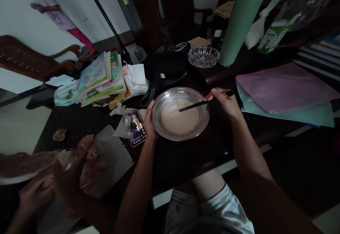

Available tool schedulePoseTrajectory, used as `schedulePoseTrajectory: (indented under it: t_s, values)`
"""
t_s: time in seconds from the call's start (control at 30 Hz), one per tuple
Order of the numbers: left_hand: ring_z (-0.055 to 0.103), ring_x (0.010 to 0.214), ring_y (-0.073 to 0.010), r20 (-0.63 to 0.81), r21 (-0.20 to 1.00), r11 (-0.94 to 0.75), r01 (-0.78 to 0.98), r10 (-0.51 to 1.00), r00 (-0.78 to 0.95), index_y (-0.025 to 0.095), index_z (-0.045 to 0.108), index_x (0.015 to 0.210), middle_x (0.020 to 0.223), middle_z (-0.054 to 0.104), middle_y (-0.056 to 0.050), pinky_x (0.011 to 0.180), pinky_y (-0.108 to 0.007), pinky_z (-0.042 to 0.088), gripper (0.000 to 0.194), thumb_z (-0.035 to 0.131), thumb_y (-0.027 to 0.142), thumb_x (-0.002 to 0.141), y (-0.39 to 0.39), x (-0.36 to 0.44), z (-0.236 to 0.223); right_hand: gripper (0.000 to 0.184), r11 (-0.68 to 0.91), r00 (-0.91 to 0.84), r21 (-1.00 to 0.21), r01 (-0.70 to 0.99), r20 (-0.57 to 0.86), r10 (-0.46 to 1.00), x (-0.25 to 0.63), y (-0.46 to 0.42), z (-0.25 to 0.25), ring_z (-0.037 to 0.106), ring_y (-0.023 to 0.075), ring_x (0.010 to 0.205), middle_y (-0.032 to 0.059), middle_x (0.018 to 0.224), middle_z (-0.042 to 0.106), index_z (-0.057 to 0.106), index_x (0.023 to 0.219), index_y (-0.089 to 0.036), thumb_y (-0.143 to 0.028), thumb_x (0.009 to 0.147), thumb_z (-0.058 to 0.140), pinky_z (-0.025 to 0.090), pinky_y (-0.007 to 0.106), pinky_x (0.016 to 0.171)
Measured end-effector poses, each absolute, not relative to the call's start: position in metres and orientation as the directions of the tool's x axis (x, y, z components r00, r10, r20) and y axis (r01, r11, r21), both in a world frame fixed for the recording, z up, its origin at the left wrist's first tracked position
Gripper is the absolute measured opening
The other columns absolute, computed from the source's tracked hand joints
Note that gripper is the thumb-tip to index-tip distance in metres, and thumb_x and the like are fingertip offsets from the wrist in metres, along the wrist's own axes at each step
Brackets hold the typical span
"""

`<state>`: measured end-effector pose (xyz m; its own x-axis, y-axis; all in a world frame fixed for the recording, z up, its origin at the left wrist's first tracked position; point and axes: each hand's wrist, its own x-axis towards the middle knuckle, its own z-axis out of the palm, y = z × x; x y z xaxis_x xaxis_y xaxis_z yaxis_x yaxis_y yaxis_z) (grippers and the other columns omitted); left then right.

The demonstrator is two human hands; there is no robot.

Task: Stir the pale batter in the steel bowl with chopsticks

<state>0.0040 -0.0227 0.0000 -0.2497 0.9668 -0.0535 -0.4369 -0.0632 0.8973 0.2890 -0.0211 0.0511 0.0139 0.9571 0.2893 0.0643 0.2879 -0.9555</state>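
Note:
A shallow metal bowl [180, 136] stands on the dark table in front of me, with a pale, creamy liquid [183, 122] in it. My left hand [151, 122] grips the bowl's left rim, fingers along its outer side. In my right hand [224, 101] is a pair of dark chopsticks [195, 104], pinched near their upper ends. Their tips dip into the liquid around the middle of the bowl. Just left of my left hand lies a phone [138, 129] with its screen lit.
At lower left another person's hands [53, 181] handle pinkish peel-like pieces over white paper [119, 156]. Books [103, 78] are stacked at back left. Behind the bowl are a glass ashtray [204, 57] and a tall green flask [240, 25]. Pink and green folders [287, 85] lie right.

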Motion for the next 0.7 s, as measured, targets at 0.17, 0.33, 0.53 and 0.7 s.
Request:
schedulePoseTrajectory:
  t_s: [0.17,0.33,0.53,0.7]
  values:
    - [0.055,0.135,-0.0277,-0.023,0.919,-0.072,-0.386,0.971,-0.236,0.023,0.069,0.127,0.141,0.064,-0.008,0.117,-0.042,0.038,0.047,0.064,0.048,0.087,-0.0223,-0.0004,-0.0057,0.039,0.296,-0.131,-0.953,0.066,0.286,0.949,0.2879,-0.0214,0.0503,0.073,0.0183,0.078,0.0025,0.075,0.077,0.075,0.068,-0.024,-0.057,0.087,0.065,0.054,0.034,0.083]
    - [0.057,0.133,-0.0286,-0.042,0.907,-0.066,-0.416,0.969,-0.244,0.022,0.070,0.123,0.136,0.068,-0.008,0.116,-0.042,0.039,0.045,0.065,0.046,0.085,-0.0225,0.0010,-0.0037,0.040,0.300,0.002,-0.950,0.082,0.301,0.953,0.2916,-0.0203,0.0499,0.072,0.0186,0.077,0.0025,0.073,0.076,0.073,0.066,-0.024,-0.056,0.088,0.064,0.053,0.035,0.084]
    - [0.053,0.137,-0.0284,-0.041,0.905,-0.071,-0.420,0.967,-0.252,0.022,0.072,0.121,0.139,0.066,-0.009,0.118,-0.041,0.037,0.043,0.065,0.045,0.086,-0.0231,0.0025,-0.0009,0.041,0.288,-0.174,-0.954,0.077,0.272,0.947,0.2892,-0.0227,0.0514,0.072,0.0197,0.080,0.0028,0.075,0.077,0.075,0.068,-0.025,-0.059,0.088,0.063,0.054,0.036,0.085]
    - [0.051,0.140,-0.0286,-0.042,0.910,-0.072,-0.408,0.964,-0.264,0.022,0.072,0.120,0.141,0.064,-0.009,0.119,-0.041,0.035,0.041,0.064,0.044,0.086,-0.0224,0.0035,0.0000,0.041,0.284,-0.012,-0.956,0.080,0.284,0.959,0.2909,-0.0212,0.0518,0.072,0.0195,0.077,0.0027,0.073,0.076,0.073,0.065,-0.025,-0.059,0.086,0.065,0.053,0.036,0.085]
